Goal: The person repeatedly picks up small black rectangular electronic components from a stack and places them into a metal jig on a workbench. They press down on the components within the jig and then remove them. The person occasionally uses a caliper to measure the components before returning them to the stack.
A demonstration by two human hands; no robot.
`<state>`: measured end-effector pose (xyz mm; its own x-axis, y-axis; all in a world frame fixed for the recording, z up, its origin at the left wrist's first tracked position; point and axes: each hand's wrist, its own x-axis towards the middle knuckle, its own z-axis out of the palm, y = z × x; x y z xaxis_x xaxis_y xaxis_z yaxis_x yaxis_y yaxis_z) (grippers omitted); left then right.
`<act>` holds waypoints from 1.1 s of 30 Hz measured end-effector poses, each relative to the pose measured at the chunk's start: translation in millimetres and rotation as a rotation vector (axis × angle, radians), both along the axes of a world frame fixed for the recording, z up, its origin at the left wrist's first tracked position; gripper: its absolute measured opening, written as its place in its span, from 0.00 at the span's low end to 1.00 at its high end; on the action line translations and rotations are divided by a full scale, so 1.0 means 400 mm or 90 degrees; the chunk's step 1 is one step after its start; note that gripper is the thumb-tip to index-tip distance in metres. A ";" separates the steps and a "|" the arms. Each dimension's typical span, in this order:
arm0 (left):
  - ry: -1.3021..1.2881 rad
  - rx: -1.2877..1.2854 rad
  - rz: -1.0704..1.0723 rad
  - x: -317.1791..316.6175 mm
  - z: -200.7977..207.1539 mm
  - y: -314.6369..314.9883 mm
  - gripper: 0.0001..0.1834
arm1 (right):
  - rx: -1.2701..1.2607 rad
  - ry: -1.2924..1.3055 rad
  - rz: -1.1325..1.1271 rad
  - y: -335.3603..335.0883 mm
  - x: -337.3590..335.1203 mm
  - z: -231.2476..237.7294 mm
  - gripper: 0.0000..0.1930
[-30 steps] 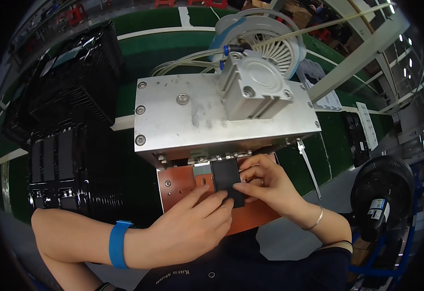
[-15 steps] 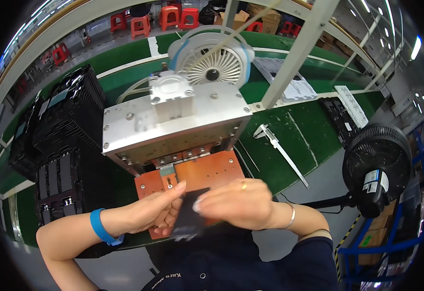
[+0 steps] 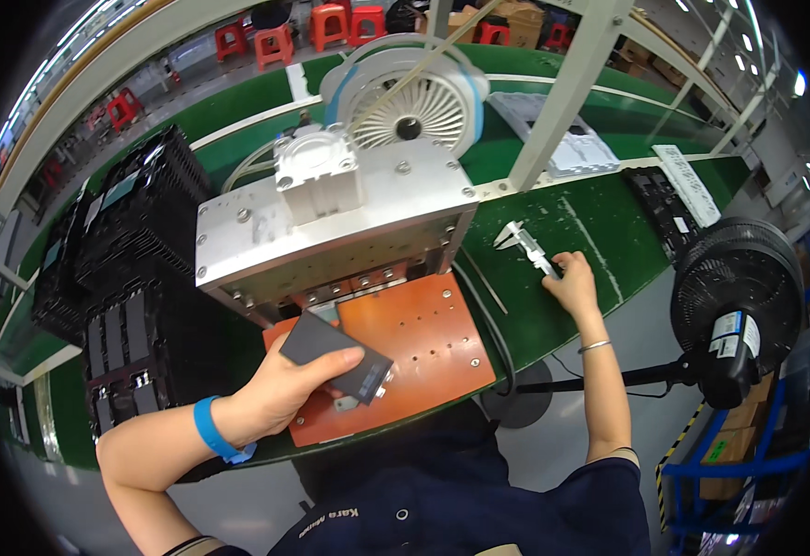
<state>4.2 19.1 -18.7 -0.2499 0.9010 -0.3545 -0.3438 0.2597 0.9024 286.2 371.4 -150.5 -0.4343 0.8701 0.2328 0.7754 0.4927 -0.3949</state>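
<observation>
My left hand is closed on a flat, dark grey battery cell, thumb on top. Small metal tabs show at the cell's near right end. The cell is tilted above the orange plate of a metal press. Out to the right, my right hand has its fingers closed round the beam of a silver caliper on the green bench. The caliper's jaws point away to the upper left, and my hand hides much of its beam.
Black trays are stacked at the left, with grey cells in a nearer one. A white fan stands behind the press. A black fan is at the right. A frame post rises from the bench.
My right hand has left the battery cell and moved right to take hold of the caliper. The cell is now in my left hand alone, turned and held over the orange plate.
</observation>
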 end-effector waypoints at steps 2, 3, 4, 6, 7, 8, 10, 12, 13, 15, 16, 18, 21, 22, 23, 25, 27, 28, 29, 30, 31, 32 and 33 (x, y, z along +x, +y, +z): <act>-0.012 -0.022 0.009 -0.017 -0.009 0.000 0.16 | -0.028 -0.049 -0.024 -0.007 -0.031 0.030 0.15; -0.027 -0.032 0.025 -0.015 -0.006 0.002 0.15 | -0.016 -0.061 -0.021 0.001 -0.034 0.021 0.14; -0.040 -0.037 0.042 -0.015 -0.001 0.004 0.15 | 0.001 -0.048 -0.022 0.010 -0.035 0.010 0.15; -0.020 -0.006 0.045 -0.019 -0.003 0.009 0.14 | -0.040 0.067 -0.024 0.027 -0.008 -0.007 0.14; -0.014 0.006 0.048 -0.020 -0.007 0.010 0.14 | -0.054 0.161 -0.002 0.036 0.014 -0.028 0.16; -0.008 0.013 0.055 -0.021 -0.010 0.006 0.14 | -0.040 0.199 0.022 0.002 0.013 -0.008 0.20; -0.010 0.009 0.063 -0.022 -0.008 0.005 0.14 | -0.005 0.213 -0.019 -0.080 0.006 0.032 0.25; -0.010 0.007 0.069 -0.015 -0.003 0.000 0.14 | -0.078 0.390 0.036 -0.155 0.010 0.064 0.29; -0.013 0.002 0.069 -0.014 0.000 -0.002 0.14 | -0.120 0.413 0.062 -0.203 0.000 0.100 0.33; -0.021 -0.003 0.063 -0.011 0.002 -0.003 0.13 | -0.173 0.496 0.099 -0.303 -0.034 0.166 0.31; -0.013 -0.006 0.059 -0.009 0.002 -0.003 0.13 | -0.187 0.530 0.109 -0.347 -0.057 0.187 0.29; 0.002 -0.008 0.051 -0.007 0.003 -0.002 0.13 | -0.056 0.505 0.204 -0.390 -0.084 0.187 0.27; -0.009 -0.010 0.038 -0.012 0.000 -0.007 0.14 | 0.006 0.389 0.269 -0.449 -0.121 0.243 0.30; -0.005 -0.007 0.044 -0.012 0.002 -0.006 0.14 | 0.021 0.378 0.300 -0.455 -0.135 0.253 0.30; -0.001 -0.003 0.051 -0.010 0.004 -0.005 0.15 | 0.038 0.391 0.322 -0.460 -0.150 0.258 0.29; -0.002 -0.001 0.061 -0.009 0.007 -0.004 0.16 | 0.055 0.382 0.348 -0.460 -0.160 0.256 0.29; -0.010 -0.002 0.065 -0.009 0.008 -0.003 0.16 | 0.072 0.373 0.359 -0.464 -0.166 0.253 0.28; -0.010 -0.006 0.062 -0.009 0.008 -0.004 0.16 | 0.075 0.374 0.358 -0.465 -0.168 0.251 0.28; -0.009 -0.009 0.059 -0.010 0.009 -0.005 0.16 | 0.078 0.376 0.357 -0.466 -0.169 0.250 0.28; -0.009 -0.012 0.056 -0.010 0.010 -0.006 0.16 | 0.081 0.377 0.356 -0.467 -0.170 0.248 0.29; -0.011 -0.004 0.065 -0.007 0.010 -0.005 0.15 | 0.085 0.375 0.355 -0.466 -0.171 0.248 0.28; -0.013 0.004 0.074 -0.002 0.009 -0.005 0.15 | 0.088 0.372 0.355 -0.466 -0.172 0.248 0.28; -0.015 0.012 0.083 0.000 0.009 -0.004 0.15 | 0.092 0.370 0.355 -0.465 -0.172 0.248 0.28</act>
<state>4.3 17.4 -15.3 -0.3576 0.8678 -0.3451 -0.3941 0.1948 0.8982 217.2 185.4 -51.4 -0.5697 0.5060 0.6476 0.0925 0.8225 -0.5612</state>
